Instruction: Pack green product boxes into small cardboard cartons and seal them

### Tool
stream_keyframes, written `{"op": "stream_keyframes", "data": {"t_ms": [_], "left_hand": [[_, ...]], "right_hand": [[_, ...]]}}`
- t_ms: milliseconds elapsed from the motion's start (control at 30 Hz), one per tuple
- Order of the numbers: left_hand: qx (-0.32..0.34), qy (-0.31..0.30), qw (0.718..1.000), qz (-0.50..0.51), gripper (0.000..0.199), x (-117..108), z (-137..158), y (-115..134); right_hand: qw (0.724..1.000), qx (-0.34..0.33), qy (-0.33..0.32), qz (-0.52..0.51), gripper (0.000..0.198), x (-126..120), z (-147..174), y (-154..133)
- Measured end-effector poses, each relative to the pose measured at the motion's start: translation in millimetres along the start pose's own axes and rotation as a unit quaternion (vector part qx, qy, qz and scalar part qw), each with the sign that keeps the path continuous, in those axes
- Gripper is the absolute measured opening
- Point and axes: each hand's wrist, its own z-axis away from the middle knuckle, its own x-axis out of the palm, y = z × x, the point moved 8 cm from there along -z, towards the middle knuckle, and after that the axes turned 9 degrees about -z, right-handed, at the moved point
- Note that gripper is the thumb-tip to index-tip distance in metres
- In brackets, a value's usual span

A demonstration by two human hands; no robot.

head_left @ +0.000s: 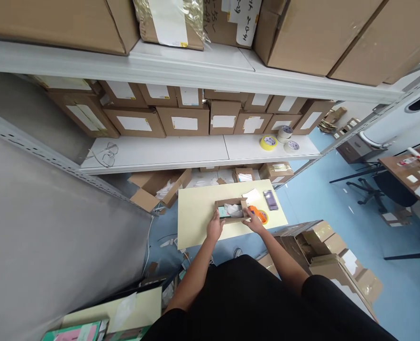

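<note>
A small open cardboard box [227,201] lies on the pale yellow table in front of me. Inside it are crumpled white packing paper [233,210] and a teal-and-white item [223,211] at the left end. My left hand [214,227] grips the box's near left corner. On the right end, my right hand [254,221] holds the box by its raised flap [244,206]. An orange tape dispenser [258,214] with a yellow roll sits just right of that hand. Behind it are a white paper [251,196] and a blurred purple object [270,200].
The table [196,203] stands before a white shelf [181,150] of labelled cartons [183,121]. Tape rolls [268,142] and a thin cable [106,154] lie on it. An open carton [149,187] is left of the table; stacked cartons [341,260] stand to the right.
</note>
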Motion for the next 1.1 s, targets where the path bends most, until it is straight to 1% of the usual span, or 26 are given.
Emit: {"op": "stream_keyframes", "data": {"t_ms": [100,167,233,300,333,400,467,567,700,767,833,900,933,967,1033,1100], "left_hand": [[-0.033,-0.073,0.995,-0.064,0.068,-5,-11,6],[-0.048,-0.089,0.992,-0.079,0.069,-10,-15,9],[-0.048,-0.062,0.994,-0.07,0.071,-17,-15,12],[-0.038,-0.026,0.998,-0.049,0.067,-19,-7,12],[-0.032,-0.012,0.999,-0.04,0.06,-18,-2,10],[-0.019,0.004,0.999,-0.027,0.041,-14,8,6],[-0.004,0.011,1.0,-0.022,0.024,-11,13,3],[0.026,-0.011,0.999,-0.023,0.014,-8,11,6],[0.047,-0.078,0.994,-0.053,0.016,-7,0,10],[0.059,-0.111,0.99,-0.064,0.024,-6,-3,11],[0.077,-0.134,0.986,-0.065,0.039,-5,-2,13],[0.087,-0.141,0.984,-0.061,0.056,-6,-2,15],[0.086,-0.138,0.985,-0.061,0.06,-8,-2,16],[0.081,-0.134,0.985,-0.066,0.059,-9,-3,16],[0.068,-0.13,0.986,-0.083,0.044,-12,-8,18],[0.053,-0.13,0.985,-0.1,0.031,-15,-16,18]], "right_hand": [[1.0,-0.009,-0.005,0.029,0.078,5,-2,-2],[0.999,-0.019,0.002,0.032,0.072,6,-4,-4],[0.999,-0.03,0.007,0.027,0.062,7,-6,-7],[0.999,-0.042,0.008,0.021,0.045,9,-6,-8],[0.999,-0.049,0.01,0.017,0.037,11,-6,-9],[0.998,-0.064,0.017,0.005,0.023,13,-3,-10],[0.996,-0.081,0.025,-0.009,0.015,15,1,-11],[0.994,-0.101,0.021,-0.023,0.013,16,5,-13],[0.993,-0.114,0.016,-0.019,0.014,12,4,-17],[0.993,-0.12,0.013,-0.009,0.014,10,2,-19],[0.992,-0.124,0.011,0.001,0.015,10,1,-20],[0.993,-0.121,0.014,0.007,0.015,11,0,-19],[0.993,-0.119,0.016,0.008,0.015,12,0,-19],[0.993,-0.117,0.018,0.006,0.014,12,0,-18],[0.993,-0.114,0.021,-0.009,0.015,13,0,-16],[0.993,-0.102,0.033,-0.052,0.023,10,0,-12]]}}
